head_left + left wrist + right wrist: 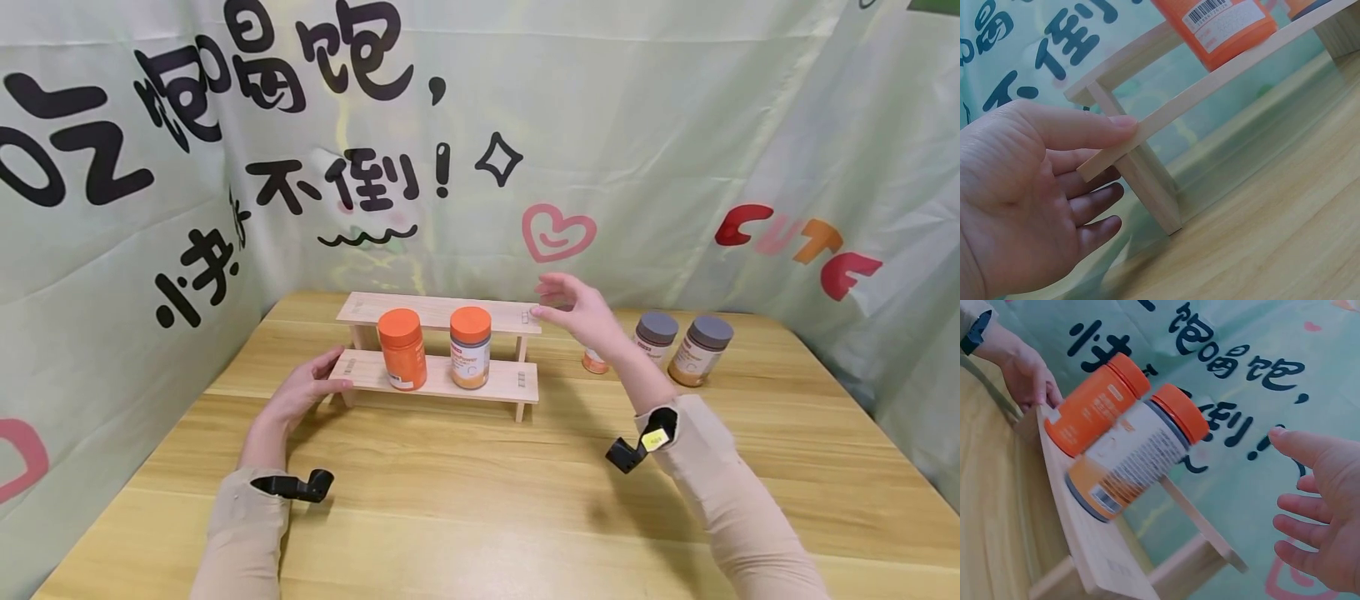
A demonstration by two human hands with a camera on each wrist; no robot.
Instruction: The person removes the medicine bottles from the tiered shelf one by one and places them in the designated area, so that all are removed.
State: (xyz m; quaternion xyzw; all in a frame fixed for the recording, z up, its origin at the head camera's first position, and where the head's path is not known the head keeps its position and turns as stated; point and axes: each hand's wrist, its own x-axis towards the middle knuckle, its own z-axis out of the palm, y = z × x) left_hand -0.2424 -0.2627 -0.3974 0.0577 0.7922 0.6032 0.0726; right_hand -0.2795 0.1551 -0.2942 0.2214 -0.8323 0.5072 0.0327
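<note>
A two-tier wooden rack [438, 312] stands toward the back of the table. My left hand [303, 385] pinches the left end of its lower shelf, thumb on top and fingers around and below, as the left hand [1029, 187] shows in the left wrist view. On the lower shelf stand an orange jar [402, 354] and a white-and-orange jar [470, 350], both with orange lids. My right hand [576, 312] is by the right end of the upper shelf, fingers loosely spread and holding nothing; in the right wrist view the right hand [1325, 506] appears apart from the rack.
Right of the rack, two jars with grey lids, a nearer one [701, 354] and one partly behind the right arm [656, 332], stand on the wooden table [450, 500]. Another small jar [595, 361] is mostly hidden by that forearm. A printed curtain [637, 125] hangs behind.
</note>
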